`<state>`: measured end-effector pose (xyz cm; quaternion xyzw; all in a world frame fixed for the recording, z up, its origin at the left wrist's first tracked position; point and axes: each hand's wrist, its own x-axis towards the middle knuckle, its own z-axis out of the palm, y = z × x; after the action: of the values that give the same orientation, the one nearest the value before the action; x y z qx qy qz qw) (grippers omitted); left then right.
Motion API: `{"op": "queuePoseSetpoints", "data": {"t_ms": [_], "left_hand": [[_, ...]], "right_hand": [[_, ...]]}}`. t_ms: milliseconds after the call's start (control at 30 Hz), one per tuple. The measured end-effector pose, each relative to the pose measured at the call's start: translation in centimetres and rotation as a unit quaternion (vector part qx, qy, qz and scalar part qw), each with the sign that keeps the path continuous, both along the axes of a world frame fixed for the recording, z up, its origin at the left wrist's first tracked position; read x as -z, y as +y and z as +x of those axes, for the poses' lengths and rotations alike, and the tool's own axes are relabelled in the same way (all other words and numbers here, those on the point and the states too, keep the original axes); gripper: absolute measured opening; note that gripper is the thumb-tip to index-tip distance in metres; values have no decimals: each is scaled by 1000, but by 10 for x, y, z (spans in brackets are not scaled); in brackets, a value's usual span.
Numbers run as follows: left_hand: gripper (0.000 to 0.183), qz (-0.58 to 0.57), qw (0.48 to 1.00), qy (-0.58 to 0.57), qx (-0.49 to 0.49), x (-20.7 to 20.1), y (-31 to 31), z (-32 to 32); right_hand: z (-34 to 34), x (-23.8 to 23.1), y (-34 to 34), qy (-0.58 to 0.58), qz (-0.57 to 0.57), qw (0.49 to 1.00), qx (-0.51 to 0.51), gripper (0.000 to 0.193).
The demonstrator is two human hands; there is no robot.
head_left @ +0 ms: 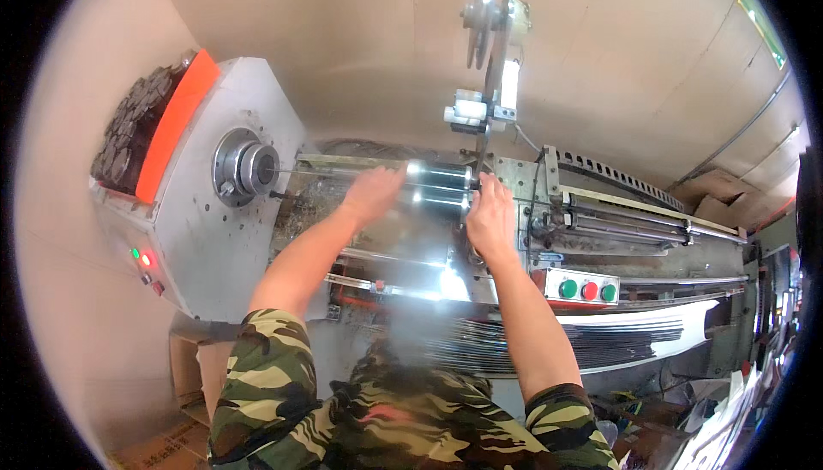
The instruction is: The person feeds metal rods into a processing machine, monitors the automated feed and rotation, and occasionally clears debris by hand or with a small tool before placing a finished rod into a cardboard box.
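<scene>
A thin metal rod point(313, 174) runs from the round chuck point(259, 170) on the grey machine housing toward the middle of the bed. My left hand point(375, 194) is closed around it, back of the hand up, fingertips hidden. Farther right, my right hand point(491, 223) is closed at the upright machine head, next to the right ends of shiny metal bars point(439, 185). What its fingers grip is hidden behind the hand. Glare and blur cover the area below and between both hands.
An upright arm with a wheel point(483, 17) rises behind my right hand. A button box point(581, 289) with green and red buttons sits at the front right. Below it lie many thin dark rods point(600, 337) on a white sheet. Guide rails point(630, 223) extend right; cardboard boxes point(193, 376) stand lower left.
</scene>
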<state>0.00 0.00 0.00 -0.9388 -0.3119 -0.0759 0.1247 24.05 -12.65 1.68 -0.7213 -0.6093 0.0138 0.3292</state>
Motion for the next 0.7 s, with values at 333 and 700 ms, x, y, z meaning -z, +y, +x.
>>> {"op": "queuePoseSetpoints", "data": {"t_ms": [333, 700], "left_hand": [[60, -25, 999, -3, -35, 12, -26, 38], [65, -58, 996, 10, -68, 15, -25, 40]], "right_hand": [[36, 11, -20, 20, 15, 999, -33, 41], [38, 11, -14, 28, -2, 998, -59, 40]]}}
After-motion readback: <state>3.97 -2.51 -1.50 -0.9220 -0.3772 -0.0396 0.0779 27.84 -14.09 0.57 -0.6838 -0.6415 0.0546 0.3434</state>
